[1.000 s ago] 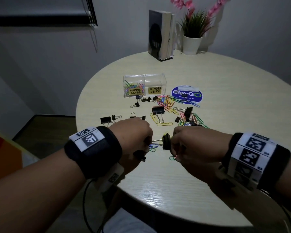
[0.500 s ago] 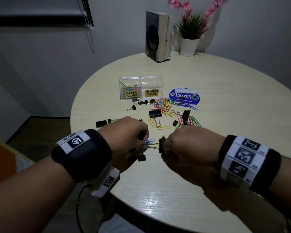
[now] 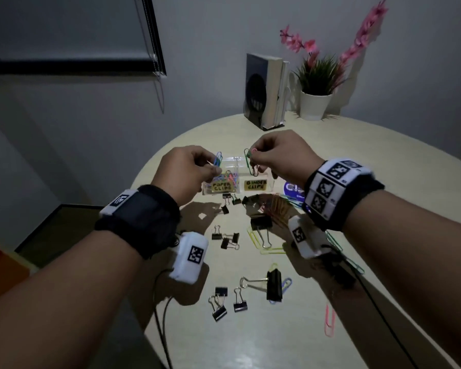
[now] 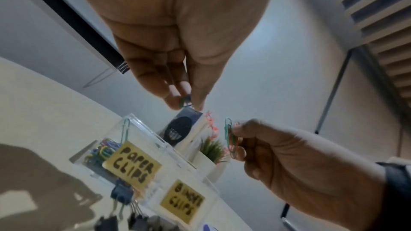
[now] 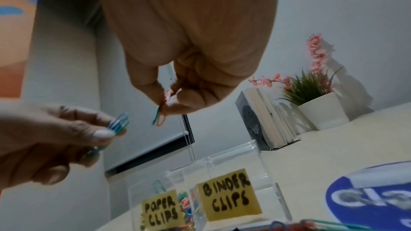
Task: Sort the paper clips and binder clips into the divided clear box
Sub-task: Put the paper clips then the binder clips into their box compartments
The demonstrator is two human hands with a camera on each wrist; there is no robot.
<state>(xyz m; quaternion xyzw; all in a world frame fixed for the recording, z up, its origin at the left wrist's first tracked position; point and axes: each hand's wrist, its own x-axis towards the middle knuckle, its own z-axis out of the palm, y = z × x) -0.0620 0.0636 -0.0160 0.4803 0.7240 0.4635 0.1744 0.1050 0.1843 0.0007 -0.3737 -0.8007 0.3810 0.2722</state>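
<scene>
1. Round and pale, the wood-grain surface (image 3: 383, 182) is cut off at the near and right edges of the head view, and the dim light makes small things hard to read.
2. Nearest lie loose binder clips (image 3: 274, 284), black with silver handles, beside a pink paper clip (image 3: 330, 322).
3. Farther on, a heap of coloured paper clips (image 3: 274, 209) sits in shadow, partly hidden by the right wrist.
4. Both hands hover above the divided clear box (image 3: 266, 169). The left hand (image 3: 186, 174) has its fingers (image 4: 175, 94) pinching blue and green paper clips (image 3: 32, 160) over the side labelled "PAPER CLIPS".
5. The right hand (image 3: 280, 155) pinches green and pink paper clips (image 3: 250, 161) over the side labelled "BINDER CLIPS"; how many each hand holds cannot be told.
6. That paper-clip compartment holds a tangle of coloured clips; the binder side looks clear, though glare blurs it.
7. Beyond stand books (image 3: 264, 91) and a potted plant (image 3: 316, 102).
</scene>
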